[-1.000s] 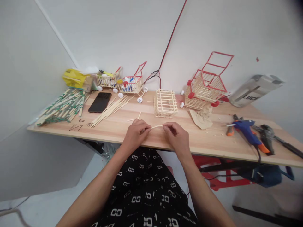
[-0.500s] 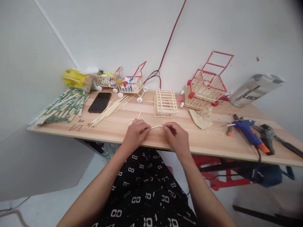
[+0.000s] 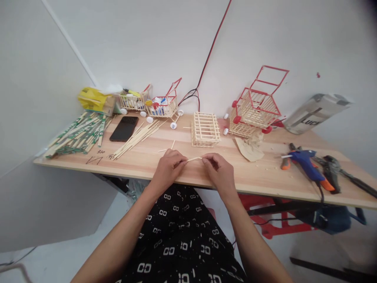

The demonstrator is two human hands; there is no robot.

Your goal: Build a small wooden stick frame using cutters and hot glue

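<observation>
While one thin wooden stick (image 3: 194,159) is held by both ends in the fingertip grip of left hand (image 3: 168,167) and right hand (image 3: 220,171), over the near side of the tabletop (image 3: 141,161), before the slatted box (image 3: 205,129), breakage could be caused by excess bending pressure.

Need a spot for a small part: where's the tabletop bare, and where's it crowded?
Bare tabletop: front strip between right hand and blue glue gun, brown paper behind; also between left hand and loose sticks.

Crowded: left side, with wrapped sticks, phone, small carts; right end, around the glue gun.
</observation>
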